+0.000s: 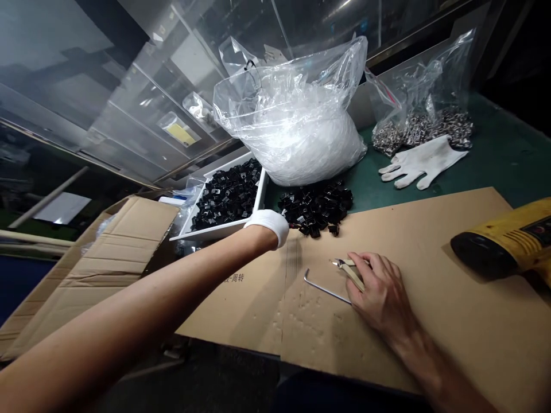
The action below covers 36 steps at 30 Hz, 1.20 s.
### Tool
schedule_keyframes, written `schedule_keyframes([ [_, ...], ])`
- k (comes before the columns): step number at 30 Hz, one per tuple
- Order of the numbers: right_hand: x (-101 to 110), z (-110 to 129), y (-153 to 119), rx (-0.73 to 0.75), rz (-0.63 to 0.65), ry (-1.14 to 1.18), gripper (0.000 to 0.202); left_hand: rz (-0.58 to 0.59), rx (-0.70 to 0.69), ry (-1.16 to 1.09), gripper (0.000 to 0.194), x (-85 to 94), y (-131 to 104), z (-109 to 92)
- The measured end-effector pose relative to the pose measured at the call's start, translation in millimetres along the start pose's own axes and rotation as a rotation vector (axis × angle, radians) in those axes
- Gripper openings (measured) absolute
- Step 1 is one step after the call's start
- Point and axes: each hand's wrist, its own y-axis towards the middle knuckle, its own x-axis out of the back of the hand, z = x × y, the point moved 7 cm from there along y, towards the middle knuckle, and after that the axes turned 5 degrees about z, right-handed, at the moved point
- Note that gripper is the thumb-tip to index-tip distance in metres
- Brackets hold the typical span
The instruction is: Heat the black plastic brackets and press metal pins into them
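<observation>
My left hand (pixel 267 224) wears a white glove and reaches to the near edge of a pile of small black parts (pixel 316 205). Its fingers are hidden behind the glove's cuff and wrist, so I cannot see whether they hold anything. My bare right hand (pixel 379 287) is closed around small cutting pliers (pixel 350 272) with beige handles, their jaws pointing left, low over the cardboard sheet (pixel 318 332). Beside the pliers lies a thin L-shaped metal hex key (pixel 325 288); its right end disappears at my right hand.
Left of the pile, a white tray (pixel 261 192) holds many black parts. Behind stands a large clear bag (pixel 297 132). Farther right are a bag of metal pieces (pixel 424 129), a white glove (pixel 424 163) and a yellow power tool (pixel 499 241). A cardboard box (pixel 107 269) stands left.
</observation>
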Motion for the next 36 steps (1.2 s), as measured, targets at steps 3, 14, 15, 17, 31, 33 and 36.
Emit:
schedule_keyframes([
  [3, -0.4, -0.8, -0.4, -0.006, 0.005, 0.001, 0.046, 0.004, 0.078, 0.072, 0.045, -0.4, -3.9, -2.7],
  [14, 0.2, -2.2, -0.4, 0.002, 0.015, -0.022, 0.045, -0.081, 0.136, 0.074, 0.041, -16.4, 4.8, -4.1],
  [15, 0.6, -2.3, -0.5, 0.003, 0.013, -0.025, 0.045, -0.094, 0.130, 0.062, 0.040, -18.2, 5.0, -2.4],
  [17, 1.3, -2.3, -0.7, 0.005, 0.009, -0.034, 0.045, -0.129, 0.113, 0.032, 0.037, -21.5, 3.5, 2.3],
  [31, 4.9, -4.2, 1.5, -0.028, 0.030, -0.218, 0.055, -0.285, -0.090, -0.201, 0.024, -94.1, -63.0, 16.9],
  [33, 12.4, 3.7, 2.9, 0.023, 0.034, -0.187, 0.069, -0.334, -0.134, -0.196, 0.023, -100.6, -74.0, 10.7],
  [36, 14.8, 27.4, 8.2, 0.196, 0.179, 0.044, 0.074, -0.390, -0.180, -0.177, 0.024, -106.1, -86.8, 3.9],
])
